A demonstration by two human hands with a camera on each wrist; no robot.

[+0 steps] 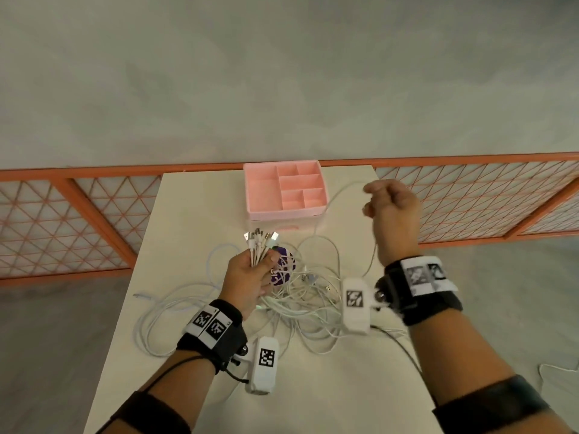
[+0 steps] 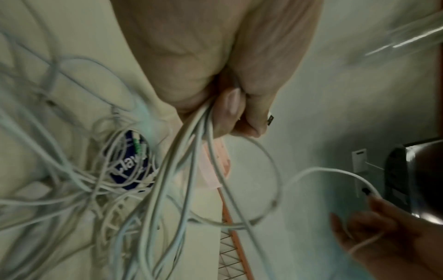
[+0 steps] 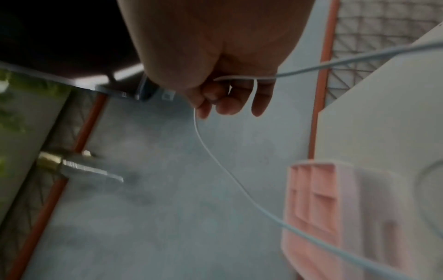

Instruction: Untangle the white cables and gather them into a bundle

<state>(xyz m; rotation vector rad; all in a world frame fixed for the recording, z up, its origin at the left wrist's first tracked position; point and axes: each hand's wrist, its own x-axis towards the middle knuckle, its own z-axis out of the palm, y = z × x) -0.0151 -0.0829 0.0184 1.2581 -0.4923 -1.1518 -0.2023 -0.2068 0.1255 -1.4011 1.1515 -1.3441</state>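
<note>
Although well begun, not yet finished: a cluster of connector ends [image 1: 260, 242] stands gathered in the left hand [image 1: 250, 281], fingers curled tight round the cords below them, plugs fanned upward over the middle of the tabletop [image 1: 194, 220]. Below and to the right of that fist, still a loose snarl of white cables [image 1: 300, 305] on the tabletop, loops spilling left toward the near edge and right under the raised wrist, wound over a dark purple round object [image 1: 283, 267]. Raised to the right, just beside the pink organiser tray [image 1: 283, 191] at the far edge, the right hand [image 1: 393, 211], fingertips pinching 1 thin white cable [image 3: 223, 164] drawn up and clear of the heap, the rest of it trailing back down into the tangle. Judged from this: ends collected, 1 strand being freed, most lengths still crossed. Left to do, likely: draw out each remaining loop, lay the runs alongside one another, close them into 1 bundle. Count of cables too tangled to tell
</note>
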